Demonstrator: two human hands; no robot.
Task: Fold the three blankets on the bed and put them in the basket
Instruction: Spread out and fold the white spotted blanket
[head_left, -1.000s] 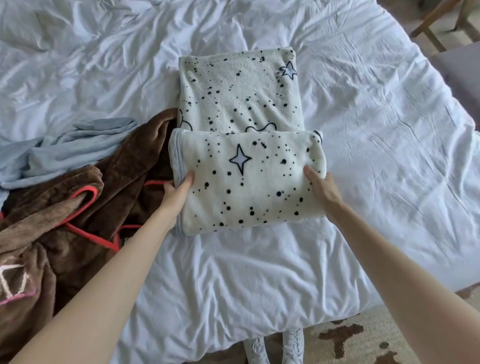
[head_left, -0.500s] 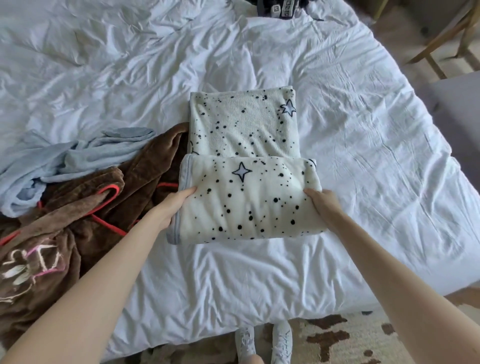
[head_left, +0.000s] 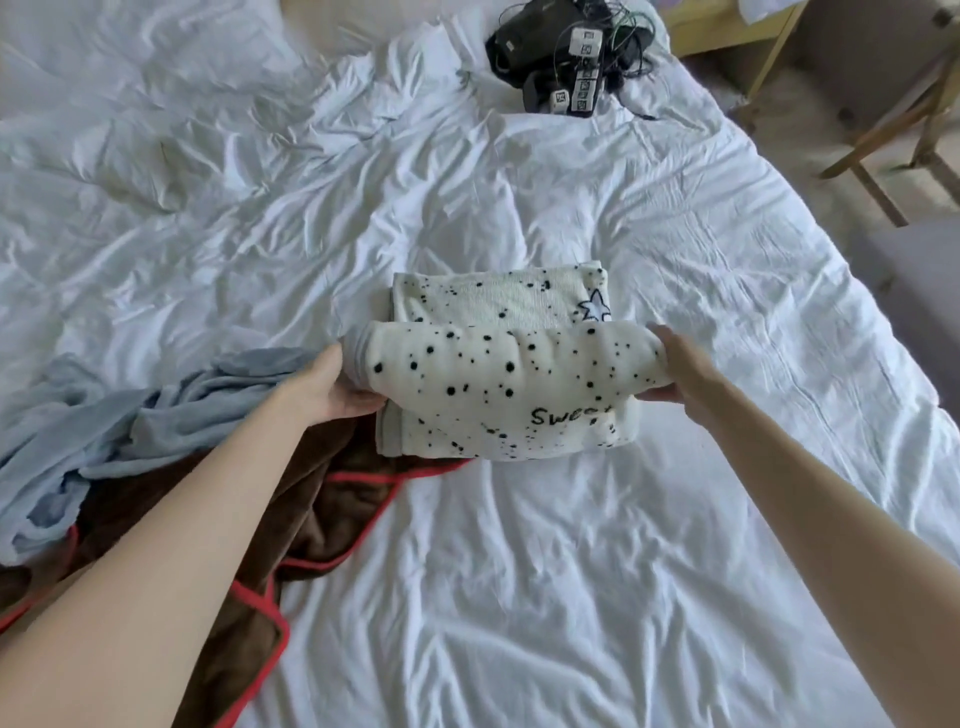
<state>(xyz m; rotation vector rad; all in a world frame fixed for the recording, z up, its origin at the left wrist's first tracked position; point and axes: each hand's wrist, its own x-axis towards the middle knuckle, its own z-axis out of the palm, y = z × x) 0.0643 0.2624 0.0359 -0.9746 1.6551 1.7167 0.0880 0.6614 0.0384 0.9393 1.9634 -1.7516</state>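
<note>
Carried further up the bed since half a second back: near fold of the speckled cream blanket (head_left: 498, 395), now lying over most of the far panel, with only a narrow strip and one star left showing beyond. Lettering "Swee…" turned up on the near face, not seen earlier. Placed mid-bed, near left corner touching the brown blanket (head_left: 311, 499).

Gripped at each end of the thick fold by left hand (head_left: 332, 387) and right hand (head_left: 675, 366), fingers tucked under the roll. Held at both ends, probably to keep the layers square while doubling over. Both hands reaching further out than before.

Judged: closing fold on the first of three, nearly done.

Light blue blanket (head_left: 156, 410) heaped on the brown one, both unfolded, pushed left, likely to leave folding room. Rumpled white bed (head_left: 519, 597) all round. Black tagged gear (head_left: 566, 57) at the far end, newly in view. Basket not in view.
</note>
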